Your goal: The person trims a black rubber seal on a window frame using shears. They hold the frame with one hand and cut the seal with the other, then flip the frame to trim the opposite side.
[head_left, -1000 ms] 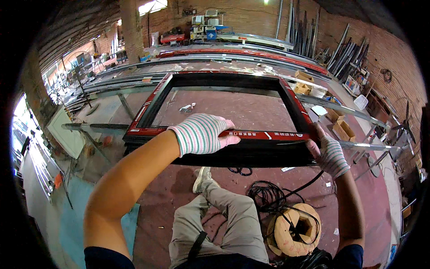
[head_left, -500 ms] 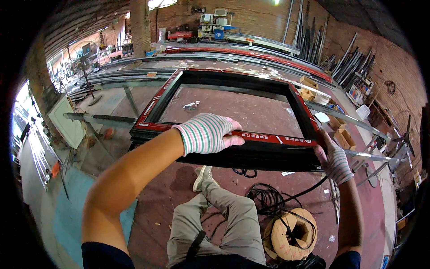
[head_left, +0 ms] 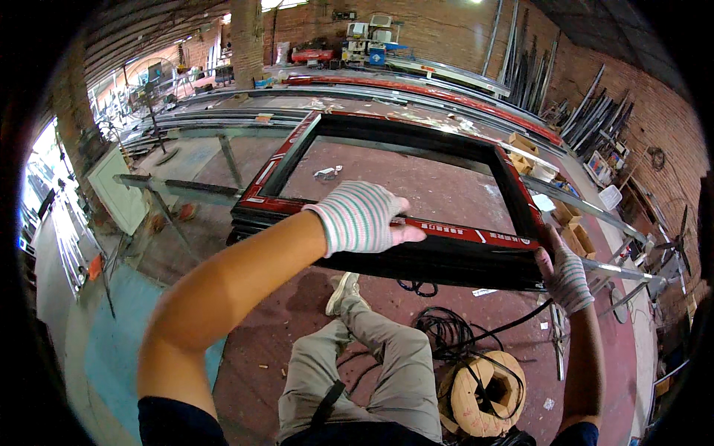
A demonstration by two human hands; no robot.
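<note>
A rectangular black window frame (head_left: 387, 261), its upper faces covered in red printed film, lies flat in front of me. Layered edges show along its near side, perhaps from more frames beneath; I cannot tell. My left hand (head_left: 358, 219), in a white glove with green and pink stripes, is closed over the middle of the near rail, thumb and fingers toward the right. At the near right corner, my right hand (head_left: 567, 273) in a matching glove grips the frame's side. The undersides of both grips are hidden.
Metal rails (head_left: 186, 189) of a stand extend under the frame. Black cable (head_left: 446, 327) lies coiled on the floor by a cardboard-sided reel (head_left: 487, 392). Cardboard boxes (head_left: 576, 239) stand at the right. Long metal profiles (head_left: 416, 95) lie across the back.
The whole scene has shifted slightly right and down in view. My left hand has turned a little on the near rail; my right hand remains at the corner.
</note>
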